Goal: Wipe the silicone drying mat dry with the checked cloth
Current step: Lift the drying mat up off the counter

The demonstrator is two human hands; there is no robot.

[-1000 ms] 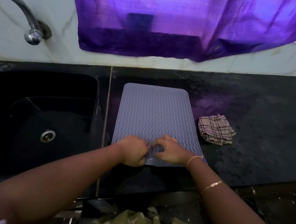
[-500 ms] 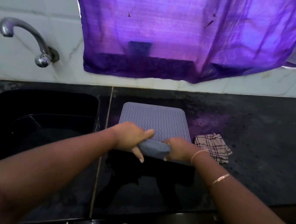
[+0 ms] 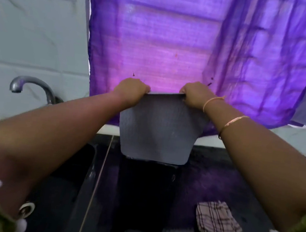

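Both hands, left hand point(image 3: 132, 90) and right hand point(image 3: 195, 95), gripping top edge of hanging silicone drying mat point(image 3: 157, 131). Well below right fingers point(image 3: 183, 91), on bench point(image 3: 217, 183): crumpled checked cloth point(image 3: 216, 222).

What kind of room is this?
Most likely a kitchen: a curved metal tap on a tiled wall, a dark sink below it, and a black stone counter beside it.

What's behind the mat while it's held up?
Behind the silicone mat, held up by the left hand and right hand, hangs the purple curtain over the white wall. The mat hides the curtain's lower edge there.
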